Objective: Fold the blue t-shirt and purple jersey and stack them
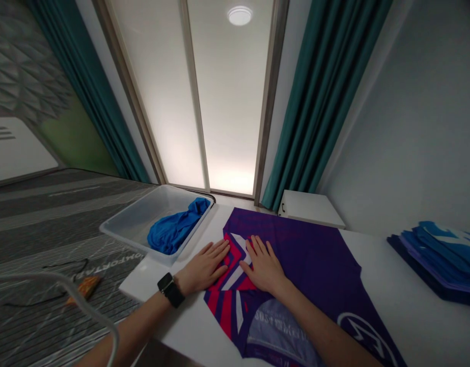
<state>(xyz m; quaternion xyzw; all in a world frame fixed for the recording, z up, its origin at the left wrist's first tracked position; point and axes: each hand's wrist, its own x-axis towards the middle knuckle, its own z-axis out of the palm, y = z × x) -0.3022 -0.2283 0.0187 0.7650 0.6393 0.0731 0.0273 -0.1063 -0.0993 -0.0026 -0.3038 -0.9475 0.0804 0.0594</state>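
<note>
A purple T-shirt [307, 255] with red and white stripes lies spread on a white table [189, 316]. One striped part, seemingly a sleeve, is folded inward over the body. My left hand [206, 267] presses flat on the stripes near the shirt's left edge, a dark watch on its wrist. Flat on the shirt too, just right of the striped part, rests my right hand [265, 267] with its fingers spread. Neither hand grips the cloth. My right forearm covers part of the shirt's lower half, where grey lettering shows.
A translucent plastic bin [123, 224] holding a crumpled blue garment [177, 229] stands left of the table. Folded blue and purple clothes [441, 260] are stacked at the right. Behind the table is a white cabinet [311, 206]. A pale curved tube [78, 295] crosses the lower left.
</note>
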